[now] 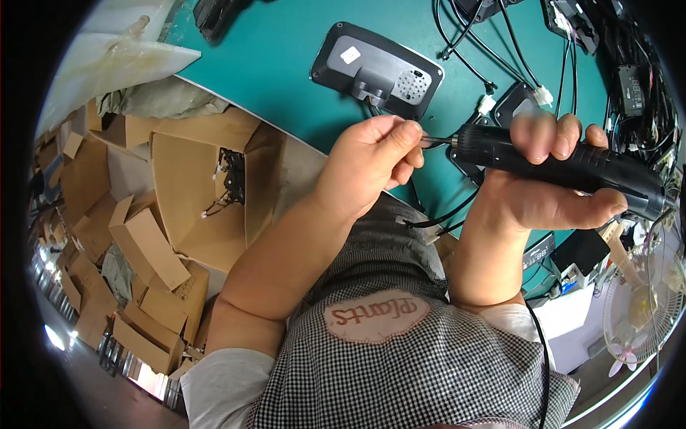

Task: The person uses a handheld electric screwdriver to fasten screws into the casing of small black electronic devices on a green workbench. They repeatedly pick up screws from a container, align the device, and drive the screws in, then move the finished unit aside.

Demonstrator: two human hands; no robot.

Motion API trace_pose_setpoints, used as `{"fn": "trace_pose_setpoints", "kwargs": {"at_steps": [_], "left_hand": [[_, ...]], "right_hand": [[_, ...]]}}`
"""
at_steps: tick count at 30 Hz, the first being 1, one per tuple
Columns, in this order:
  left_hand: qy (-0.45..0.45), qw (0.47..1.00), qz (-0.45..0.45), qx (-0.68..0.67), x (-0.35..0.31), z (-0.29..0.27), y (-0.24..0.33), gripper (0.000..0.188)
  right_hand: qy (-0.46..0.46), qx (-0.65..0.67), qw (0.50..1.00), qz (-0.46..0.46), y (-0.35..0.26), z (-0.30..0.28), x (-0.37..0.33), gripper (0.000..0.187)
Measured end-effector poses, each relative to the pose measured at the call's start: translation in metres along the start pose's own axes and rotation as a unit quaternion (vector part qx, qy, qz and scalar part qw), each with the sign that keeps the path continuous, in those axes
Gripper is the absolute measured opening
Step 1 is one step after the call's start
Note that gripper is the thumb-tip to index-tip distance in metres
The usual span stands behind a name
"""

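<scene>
A black electric screwdriver point(489, 146) lies nearly level in my right hand point(525, 196), its bit point(439, 140) toward the left. At the bit's tip, thumb and forefinger of my left hand point(368, 161) are pinched together; whatever is between them is hidden. Just beyond the left hand a black display housing point(336, 61) rests back side up on the green table point(257, 71), showing a round perforated patch, a small white label and a protruding mount with cables. Another black housing point(511, 104) is partly covered by the screwdriver and right hand.
Black cables with white connectors point(543, 95) cross the table's far right, near more wired units point(632, 89). An open cardboard box point(193, 193) with wired parts stands left of the table, among other cartons point(150, 243). A fan point(643, 307) is at lower right.
</scene>
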State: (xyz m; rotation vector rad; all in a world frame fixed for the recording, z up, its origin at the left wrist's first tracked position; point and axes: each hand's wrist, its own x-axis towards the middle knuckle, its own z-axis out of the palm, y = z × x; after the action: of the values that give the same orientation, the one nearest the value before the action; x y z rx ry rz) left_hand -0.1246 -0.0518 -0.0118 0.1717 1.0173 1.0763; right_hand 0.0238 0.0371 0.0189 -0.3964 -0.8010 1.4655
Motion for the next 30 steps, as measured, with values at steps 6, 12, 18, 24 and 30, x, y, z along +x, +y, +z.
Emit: {"fn": "trace_pose_setpoints", "kwargs": {"at_steps": [6,12,18,24,30], "left_hand": [[-0.012,0.96,0.083,0.269,0.003,-0.007,0.007,0.023],[0.181,0.778,0.269,0.539,0.012,-0.029,0.012,0.035],[0.18,0.715,0.265,0.621,0.021,-0.042,0.009,0.039],[0.185,0.703,0.261,0.636,0.025,-0.046,0.012,0.04],[0.175,0.699,0.251,0.646,0.025,-0.046,0.017,0.041]], "right_hand": [[-0.022,0.004,1.0,-0.001,0.0,-0.004,-0.005,0.071],[-0.081,-0.111,0.985,-0.106,0.023,-0.02,-0.021,0.063],[-0.11,-0.132,0.978,-0.117,0.043,-0.027,-0.024,0.06],[-0.126,-0.15,0.972,-0.127,0.059,-0.028,-0.029,0.062],[-0.215,-0.181,0.951,-0.126,0.063,-0.02,-0.032,0.068]]}}
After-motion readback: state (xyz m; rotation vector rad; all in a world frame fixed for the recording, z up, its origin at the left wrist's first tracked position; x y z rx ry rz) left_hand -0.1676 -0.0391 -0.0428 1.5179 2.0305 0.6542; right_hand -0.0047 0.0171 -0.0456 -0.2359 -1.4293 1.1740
